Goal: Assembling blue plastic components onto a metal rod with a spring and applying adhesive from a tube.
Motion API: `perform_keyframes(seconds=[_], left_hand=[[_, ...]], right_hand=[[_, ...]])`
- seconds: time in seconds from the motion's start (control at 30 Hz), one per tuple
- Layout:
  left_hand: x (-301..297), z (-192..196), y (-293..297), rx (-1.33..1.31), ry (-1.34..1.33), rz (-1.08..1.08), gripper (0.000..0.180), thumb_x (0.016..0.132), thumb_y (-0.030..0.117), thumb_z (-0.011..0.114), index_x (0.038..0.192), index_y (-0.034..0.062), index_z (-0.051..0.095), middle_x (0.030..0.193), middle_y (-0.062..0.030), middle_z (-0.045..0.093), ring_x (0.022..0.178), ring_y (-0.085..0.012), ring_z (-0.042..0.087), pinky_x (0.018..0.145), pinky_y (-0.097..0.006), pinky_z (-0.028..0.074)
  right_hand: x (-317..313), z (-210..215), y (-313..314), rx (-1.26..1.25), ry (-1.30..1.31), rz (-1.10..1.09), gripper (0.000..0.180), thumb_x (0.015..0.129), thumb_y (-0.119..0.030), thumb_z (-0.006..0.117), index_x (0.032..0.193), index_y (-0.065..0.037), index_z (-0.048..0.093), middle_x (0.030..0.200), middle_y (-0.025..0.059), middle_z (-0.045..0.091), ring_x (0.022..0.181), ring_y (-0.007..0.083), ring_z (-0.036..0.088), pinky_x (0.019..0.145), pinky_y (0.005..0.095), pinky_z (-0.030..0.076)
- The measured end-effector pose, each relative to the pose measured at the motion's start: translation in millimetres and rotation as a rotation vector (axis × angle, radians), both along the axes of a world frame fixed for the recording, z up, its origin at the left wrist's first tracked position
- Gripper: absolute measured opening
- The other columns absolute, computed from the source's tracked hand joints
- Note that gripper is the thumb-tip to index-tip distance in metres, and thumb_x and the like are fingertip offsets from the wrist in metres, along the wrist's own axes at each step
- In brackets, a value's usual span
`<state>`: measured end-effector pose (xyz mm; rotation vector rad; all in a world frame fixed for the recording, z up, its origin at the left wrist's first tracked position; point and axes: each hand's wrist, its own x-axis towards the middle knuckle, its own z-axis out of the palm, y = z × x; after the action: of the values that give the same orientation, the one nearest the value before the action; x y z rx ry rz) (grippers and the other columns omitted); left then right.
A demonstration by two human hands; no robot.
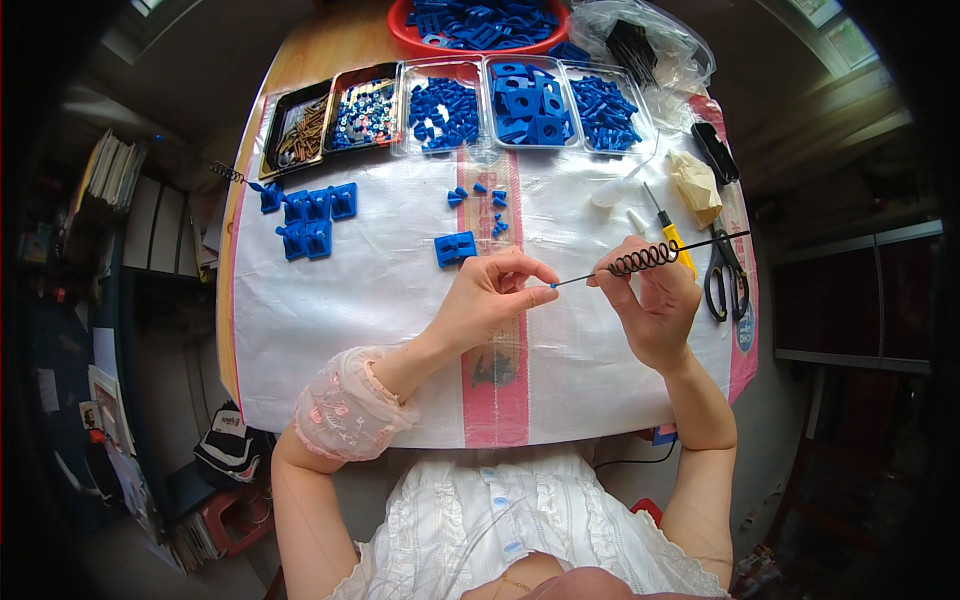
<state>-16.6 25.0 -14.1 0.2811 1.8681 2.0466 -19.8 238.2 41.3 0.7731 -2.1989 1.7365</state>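
Note:
My right hand (658, 312) is closed round a thin dark rod with a black wire coil (643, 259) along it. The rod's straight end points left, toward my left hand (492, 296). Thumb and forefinger of that hand pinch a tiny blue piece (554, 286) at the rod's tip; its shape is mostly hidden by the fingertips. Just beyond the left hand lies a blue plastic block (455, 248) with raised parts. Several small blue cone-like pieces (457, 196) are scattered farther off. At the left, several blue blocks (307, 217) sit grouped together.
Along the far side stand a tray of brass-coloured screws (303, 132), a tray of small nuts (365, 112) and clear boxes of blue parts (443, 110). Behind them is a red basin (480, 47). Scissors (727, 273), a yellow-handled screwdriver (676, 243) and crumpled paper (694, 187) lie right.

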Motion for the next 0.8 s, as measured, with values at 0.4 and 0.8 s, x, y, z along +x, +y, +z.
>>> perform_keyframes(seconds=[0.4, 0.8], left_hand=[[-0.6, -4.6, 0.3, 0.006, -0.003, -0.009, 0.014, 0.086, 0.009, 0.077, 0.098, 0.0037, 0.073, 0.081, 0.0078, 0.051, 0.067, 0.0014, 0.042, 0.059, -0.016, 0.032], [-0.4, -1.2, -0.3, 0.009, -0.008, -0.016, 0.014, 0.085, 0.009, 0.077, 0.098, 0.0037, 0.073, 0.082, 0.0075, 0.050, 0.067, 0.0010, 0.041, 0.060, -0.017, 0.032]], right_hand=[[-0.1, -1.2, 0.8, 0.002, 0.006, -0.013, 0.013, 0.081, 0.005, 0.074, 0.090, -0.003, 0.069, 0.083, 0.0040, 0.072, 0.069, 0.0088, 0.061, 0.064, 0.0231, 0.048], [0.1, -0.3, -1.1, 0.004, -0.010, -0.015, 0.012, 0.081, 0.004, 0.074, 0.089, -0.003, 0.069, 0.082, 0.0033, 0.072, 0.068, 0.0086, 0.061, 0.063, 0.0231, 0.048]])
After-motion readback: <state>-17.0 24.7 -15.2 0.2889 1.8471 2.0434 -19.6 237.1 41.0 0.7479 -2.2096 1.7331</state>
